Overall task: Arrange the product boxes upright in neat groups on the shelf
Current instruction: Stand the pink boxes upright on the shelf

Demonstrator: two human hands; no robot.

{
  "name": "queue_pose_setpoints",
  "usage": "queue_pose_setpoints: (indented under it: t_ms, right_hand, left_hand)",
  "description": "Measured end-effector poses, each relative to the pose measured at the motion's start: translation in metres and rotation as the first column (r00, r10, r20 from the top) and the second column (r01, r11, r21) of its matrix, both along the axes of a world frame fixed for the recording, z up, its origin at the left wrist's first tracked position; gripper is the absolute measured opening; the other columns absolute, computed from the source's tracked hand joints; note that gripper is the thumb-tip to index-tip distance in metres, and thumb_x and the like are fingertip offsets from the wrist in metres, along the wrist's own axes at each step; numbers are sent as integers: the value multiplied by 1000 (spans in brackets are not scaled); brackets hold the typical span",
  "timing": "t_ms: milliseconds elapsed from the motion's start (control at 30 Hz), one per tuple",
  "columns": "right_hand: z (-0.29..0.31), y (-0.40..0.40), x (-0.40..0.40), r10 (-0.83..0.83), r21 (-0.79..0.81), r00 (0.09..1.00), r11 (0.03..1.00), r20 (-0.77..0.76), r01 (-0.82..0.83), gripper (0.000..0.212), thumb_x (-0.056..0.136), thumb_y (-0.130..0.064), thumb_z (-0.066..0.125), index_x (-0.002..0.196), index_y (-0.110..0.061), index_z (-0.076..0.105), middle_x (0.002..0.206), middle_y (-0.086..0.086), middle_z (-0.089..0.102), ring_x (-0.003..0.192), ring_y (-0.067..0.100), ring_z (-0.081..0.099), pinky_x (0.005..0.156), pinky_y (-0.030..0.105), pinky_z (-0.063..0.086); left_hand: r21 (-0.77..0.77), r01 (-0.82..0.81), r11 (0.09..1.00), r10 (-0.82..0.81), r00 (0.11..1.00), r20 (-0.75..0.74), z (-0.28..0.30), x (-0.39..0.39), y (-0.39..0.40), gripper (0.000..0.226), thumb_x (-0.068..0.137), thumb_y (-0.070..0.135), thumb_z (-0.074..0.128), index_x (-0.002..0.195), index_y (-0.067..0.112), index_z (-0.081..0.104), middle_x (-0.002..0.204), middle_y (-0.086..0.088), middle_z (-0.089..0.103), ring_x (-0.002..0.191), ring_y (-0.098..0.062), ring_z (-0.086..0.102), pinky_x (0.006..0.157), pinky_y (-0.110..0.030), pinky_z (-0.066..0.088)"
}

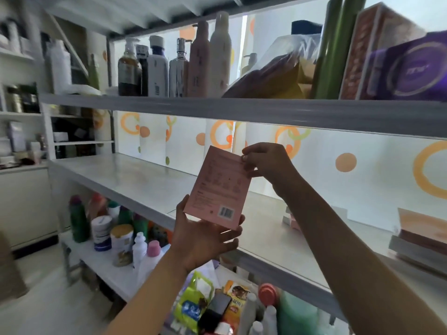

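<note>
Pink box [219, 189], held upright in front of the middle shelf [135, 180], above its front edge. My left grip [205, 238] cups its bottom edge, fingers curled round it; my right grip [263, 160] pinches its top right corner. Flat boxes [420, 235] stacked at the shelf's right end. Bottles [174, 61] line the upper shelf; more crowd the lowest one.

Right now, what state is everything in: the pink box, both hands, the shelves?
Pink box: held in the air, roughly upright, barcode side facing the camera.
Left hand: grips the box's bottom edge.
Right hand: pinches the box's top corner.
Middle shelf: mostly bare, flat boxes stacked at the right.
Top shelf bottles: standing upright.
</note>
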State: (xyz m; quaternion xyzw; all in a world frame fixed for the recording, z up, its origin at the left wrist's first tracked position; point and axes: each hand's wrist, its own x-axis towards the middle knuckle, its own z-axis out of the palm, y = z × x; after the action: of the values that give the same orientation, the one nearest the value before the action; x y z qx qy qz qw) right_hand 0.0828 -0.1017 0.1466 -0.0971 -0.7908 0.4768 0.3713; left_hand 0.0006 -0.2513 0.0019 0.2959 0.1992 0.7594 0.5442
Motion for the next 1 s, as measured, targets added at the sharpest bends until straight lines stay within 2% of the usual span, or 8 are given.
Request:
queue_pose_setpoints:
  t_ms: [267,400,467,533,600,667,867,1000]
  right_hand:
    - [-8,32,-22,-55,174,995,984,81,40,4,87,-14,68,91,-14,68,88,1,70,78,18,69,71,31,59]
    - [-10,48,-32,-17,85,990,996,142,5,27,88,-33,68,103,-11,66,94,6,70,85,20,68,67,32,61]
    - [-12,51,-36,5,-2,987,1000,160,-4,44,86,-47,68,116,-15,58,102,6,68,89,19,69,67,31,61]
    - [-15,55,-39,4,-35,987,999,163,1,53,86,-56,61,122,-18,53,106,5,66,89,18,69,67,32,61]
    - [-20,58,-40,23,-58,992,998,126,-15,49,90,-55,56,121,-17,55,105,3,67,84,17,71,65,29,60]
    - [-25,63,-40,71,-121,996,991,57,-64,37,94,-39,59,123,-17,55,105,3,69,82,16,71,63,27,59]
    - [-41,83,-50,-30,55,999,998,39,27,45,86,-5,66,128,-15,50,118,9,61,93,30,65,68,37,60]
    - [-59,111,-62,-139,-12,990,990,-9,139,50,77,-10,68,122,-25,53,113,6,64,88,29,69,71,55,59]
  left_hand:
    - [-52,-18,998,16,999,-49,-3,-31,31,88,81,68,42,139,3,45,141,-29,38,120,-44,42,102,-49,30]
    - [-126,-216,968,177,948,-264,12,-43,54,89,58,52,76,131,4,55,134,-28,50,124,-51,46,107,-60,34]
    - [-136,-443,886,344,825,-448,18,-41,70,90,47,48,83,127,18,54,126,-18,60,111,-40,61,90,-56,52]
    - [-29,-697,717,538,579,-613,19,-36,84,89,51,48,80,130,27,44,124,-10,60,103,-29,65,79,-42,58]
    - [74,-838,541,599,322,-734,16,-38,94,105,52,53,83,141,28,31,129,1,53,110,-21,59,89,-38,55]
    - [110,-887,449,553,179,-813,11,-46,102,119,48,62,81,146,31,21,140,5,42,122,-19,51,99,-38,47]
    - [147,-932,331,400,-3,-917,-5,-70,129,131,40,81,72,147,29,18,150,2,33,135,-22,38,108,-43,41]
    - [80,-907,413,391,97,-915,-5,-89,140,113,58,65,75,149,23,23,148,0,40,134,-21,43,107,-35,36]
